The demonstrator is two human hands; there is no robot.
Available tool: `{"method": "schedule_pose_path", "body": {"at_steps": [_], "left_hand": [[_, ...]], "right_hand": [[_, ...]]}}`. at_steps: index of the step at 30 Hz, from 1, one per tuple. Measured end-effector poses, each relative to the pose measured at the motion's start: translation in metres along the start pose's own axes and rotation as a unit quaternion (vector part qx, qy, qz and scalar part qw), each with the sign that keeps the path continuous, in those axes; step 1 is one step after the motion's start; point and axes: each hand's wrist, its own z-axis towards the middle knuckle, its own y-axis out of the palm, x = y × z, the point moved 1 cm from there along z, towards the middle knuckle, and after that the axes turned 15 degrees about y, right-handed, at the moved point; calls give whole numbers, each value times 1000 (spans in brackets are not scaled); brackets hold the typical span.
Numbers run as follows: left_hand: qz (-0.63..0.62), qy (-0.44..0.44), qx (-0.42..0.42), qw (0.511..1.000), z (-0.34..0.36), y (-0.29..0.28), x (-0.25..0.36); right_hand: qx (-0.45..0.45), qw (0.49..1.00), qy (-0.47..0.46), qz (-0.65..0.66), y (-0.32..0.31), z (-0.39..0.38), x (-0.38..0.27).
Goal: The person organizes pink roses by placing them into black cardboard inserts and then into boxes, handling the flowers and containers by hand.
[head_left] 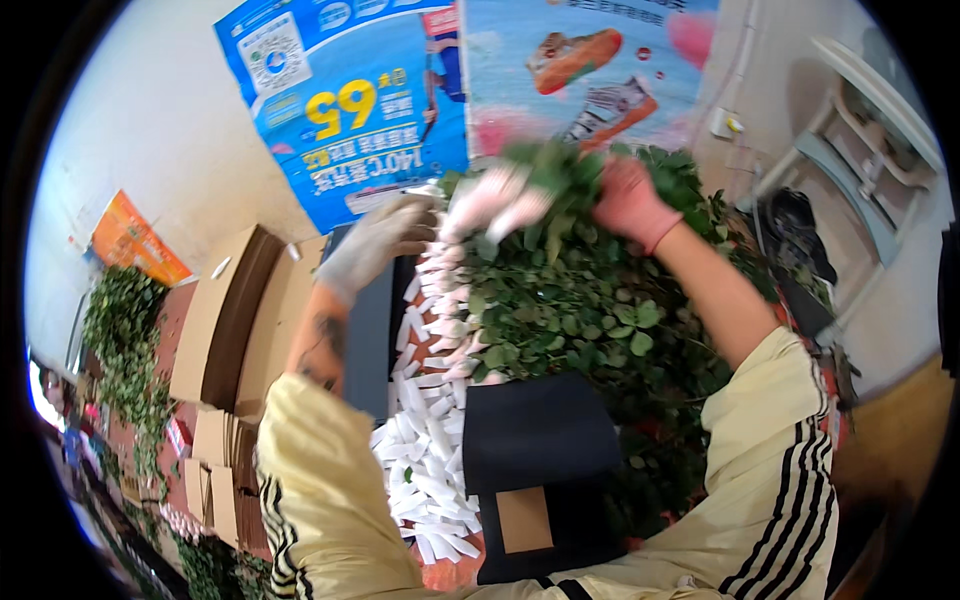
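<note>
Right hand (633,203), pink-gloved: holds blurred leafy bunch (560,172). Left hand (385,243), grey-gloved: near bunch. White strips (432,465): heaped. Wall posters (350,130): 2.

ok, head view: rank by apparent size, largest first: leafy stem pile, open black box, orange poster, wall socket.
1. Leafy stem pile, partly covered
2. Open black box, close to the camera, which enlarges it
3. Orange poster
4. Wall socket

- Pale-pink flowers (485,207) are showing blurred over the leafy green pile (560,310), their heads pointing left
- Their green leaves (550,172) are bunching to the right, blurred too
</note>
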Motion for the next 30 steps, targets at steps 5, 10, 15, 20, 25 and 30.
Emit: {"method": "schedule_pose_path", "body": {"at_steps": [5,10,15,20,25,30], "left_hand": [[62,100,56,991,-117,10,25],[16,24,104,994,-221,58,19],[176,157,-149,960,-175,133,27],[238,138,-23,961,-124,135,-6],[499,106,-84,856,-54,128,-72],[495,47,-152,854,13,165,-120]], "right_hand": [[345,911,182,-133,-94,-6,278],[276,905,325,1,-198,-78,344],[207,904,338,162,-208,-82,348],[275,822,290,405,-237,-67,347],[256,685,263,630,-252,-75,320],[385,899,185,95,-297,-131,341]]}}
